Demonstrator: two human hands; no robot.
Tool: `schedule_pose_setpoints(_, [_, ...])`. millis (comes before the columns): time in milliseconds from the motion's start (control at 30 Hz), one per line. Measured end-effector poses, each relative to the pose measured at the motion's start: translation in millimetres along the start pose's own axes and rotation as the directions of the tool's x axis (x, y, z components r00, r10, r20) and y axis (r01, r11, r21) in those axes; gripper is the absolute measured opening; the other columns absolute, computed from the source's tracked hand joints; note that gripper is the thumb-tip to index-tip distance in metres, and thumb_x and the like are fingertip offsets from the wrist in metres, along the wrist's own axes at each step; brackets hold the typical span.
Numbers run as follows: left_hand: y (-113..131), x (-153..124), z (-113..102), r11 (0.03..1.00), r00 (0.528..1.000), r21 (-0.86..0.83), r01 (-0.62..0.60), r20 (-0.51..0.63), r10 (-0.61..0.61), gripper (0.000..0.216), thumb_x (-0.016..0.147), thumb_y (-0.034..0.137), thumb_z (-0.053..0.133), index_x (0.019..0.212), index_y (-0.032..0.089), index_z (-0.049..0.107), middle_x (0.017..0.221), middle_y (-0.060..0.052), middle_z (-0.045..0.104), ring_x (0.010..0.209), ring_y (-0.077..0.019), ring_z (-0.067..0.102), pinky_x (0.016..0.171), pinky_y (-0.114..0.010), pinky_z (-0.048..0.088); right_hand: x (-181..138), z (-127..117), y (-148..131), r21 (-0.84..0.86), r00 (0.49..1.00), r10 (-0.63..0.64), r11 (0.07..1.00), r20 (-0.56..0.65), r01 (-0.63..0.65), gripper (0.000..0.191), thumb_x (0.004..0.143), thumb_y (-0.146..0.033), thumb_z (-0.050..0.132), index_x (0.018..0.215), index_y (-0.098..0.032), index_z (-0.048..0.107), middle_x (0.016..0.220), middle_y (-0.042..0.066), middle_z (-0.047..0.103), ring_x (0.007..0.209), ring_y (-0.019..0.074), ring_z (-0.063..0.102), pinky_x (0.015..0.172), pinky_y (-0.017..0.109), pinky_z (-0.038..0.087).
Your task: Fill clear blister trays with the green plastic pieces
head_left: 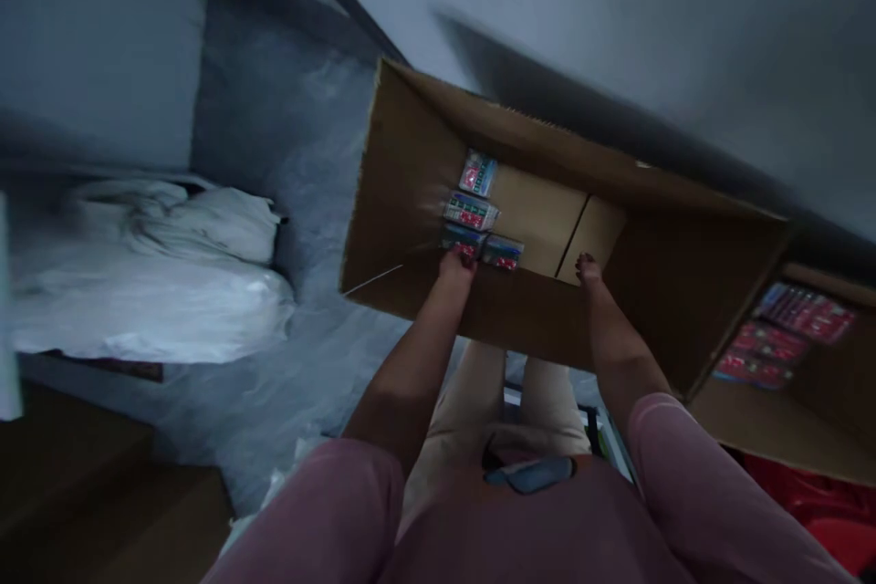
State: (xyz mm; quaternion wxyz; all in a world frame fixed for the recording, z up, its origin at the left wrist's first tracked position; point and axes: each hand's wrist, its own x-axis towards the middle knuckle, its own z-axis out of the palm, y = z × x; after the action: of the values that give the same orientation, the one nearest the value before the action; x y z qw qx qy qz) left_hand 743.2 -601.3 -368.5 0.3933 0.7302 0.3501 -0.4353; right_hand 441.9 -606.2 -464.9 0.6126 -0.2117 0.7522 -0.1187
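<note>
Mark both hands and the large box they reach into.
Left hand [457, 264]: head view, middle of the hand.
Right hand [589, 270]: head view, middle of the hand.
Box [401, 182]: head view, inner left wall.

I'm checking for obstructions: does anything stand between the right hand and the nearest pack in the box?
Nothing visible: only bare box bottom shows between the right hand and that pack. The left hand is beyond, at the neighbouring pack.

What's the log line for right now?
left hand: at small packs, grip unclear | right hand: in carton, apart from packs | carton: open, packs toward left end
</note>
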Motion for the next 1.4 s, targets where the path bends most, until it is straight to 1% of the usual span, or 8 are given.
schedule_pose_setpoints(233, [-33,-164,-50,0.972,0.985,0.229,0.053,0.147,-0.088,0.016,0.090,0.018,0.053,0.102,0.026,0.060,0.080,0.002,0.059,0.071,-0.0067,0.059,0.072,-0.018,0.045,-152,-53,-51,0.323,0.990,-0.032,0.943,-0.135,0.075,0.044,0.080,-0.051,0.059,0.113,-0.021,0.061,0.095,0.005,0.070,0.083,0.0145,0.067,0.072,0.026,0.050])
schedule_pose_setpoints(333, [-81,-211,-80,0.858,0.936,0.486,0.163,0.200,-0.291,0.014,0.083,0.015,0.062,0.097,0.019,0.061,0.082,-0.003,0.062,0.071,-0.0119,0.062,0.072,-0.024,0.049,-242,-89,-16,0.426,0.937,-0.168,0.856,-0.306,0.292,0.054,0.080,-0.054,0.059,0.122,-0.021,0.059,0.105,0.007,0.071,0.093,0.0169,0.067,0.082,0.031,0.052])
schedule_pose_setpoints(467, [-123,-251,-120,0.476,0.840,0.871,0.122,0.165,-0.518,0.020,0.084,0.011,0.056,0.103,0.017,0.060,0.085,-0.006,0.065,0.070,-0.0130,0.065,0.065,-0.023,0.051,-366,-113,71,0.384,0.814,-0.006,0.880,-0.580,0.281,0.049,0.081,-0.053,0.057,0.116,-0.020,0.063,0.097,0.007,0.072,0.090,0.0198,0.067,0.084,0.037,0.053])
schedule_pose_setpoints(733, [-212,-297,-101,-0.161,0.796,0.972,-0.173,0.042,-0.603,0.021,0.087,0.005,0.045,0.100,0.018,0.055,0.078,-0.005,0.067,0.065,-0.0130,0.069,0.062,-0.024,0.055,-545,-106,219,0.604,0.234,0.561,0.685,-0.794,0.407,0.023,0.080,-0.034,0.058,0.097,-0.023,0.069,0.082,0.001,0.072,0.077,0.0180,0.069,0.085,0.037,0.053])
schedule_pose_setpoints(867, [-283,-337,-129,-0.304,0.793,0.910,-0.282,0.043,-0.607,0.020,0.085,0.004,0.046,0.097,0.018,0.055,0.075,-0.004,0.066,0.062,-0.0127,0.068,0.059,-0.023,0.054,-602,-65,262,0.638,0.064,0.717,0.571,-0.694,0.517,0.025,0.081,-0.033,0.054,0.099,-0.022,0.068,0.086,0.003,0.073,0.081,0.0188,0.069,0.088,0.038,0.052])
schedule_pose_setpoints(1033, [-385,-388,-179,-0.419,0.778,0.830,-0.368,0.028,-0.627,0.019,0.084,0.003,0.047,0.093,0.018,0.056,0.074,-0.003,0.065,0.062,-0.0125,0.067,0.058,-0.023,0.054,-617,-54,293,0.618,0.013,0.809,0.439,-0.588,0.653,0.027,0.076,-0.037,0.057,0.095,-0.021,0.068,0.086,0.004,0.072,0.077,0.0190,0.068,0.083,0.037,0.053])
schedule_pose_setpoints(1233, [-473,-437,-251,-0.562,0.775,0.723,-0.402,-0.058,-0.629,0.017,0.087,0.004,0.046,0.091,0.016,0.058,0.076,-0.004,0.065,0.065,-0.0131,0.066,0.059,-0.023,0.053,-638,-111,341,0.517,-0.015,0.879,0.294,-0.477,0.804,0.038,0.075,-0.046,0.058,0.103,-0.021,0.066,0.091,0.005,0.071,0.080,0.0183,0.067,0.078,0.035,0.053])
schedule_pose_setpoints(1400, [-524,-457,-280,-0.665,0.785,0.613,-0.426,-0.115,-0.609,0.018,0.087,0.006,0.048,0.094,0.016,0.060,0.080,-0.005,0.066,0.068,-0.0142,0.067,0.061,-0.025,0.053,-650,-150,368,0.304,0.054,0.947,0.047,-0.317,0.952,0.045,0.070,-0.048,0.067,0.106,-0.021,0.064,0.092,0.005,0.070,0.082,0.0156,0.067,0.077,0.029,0.051])
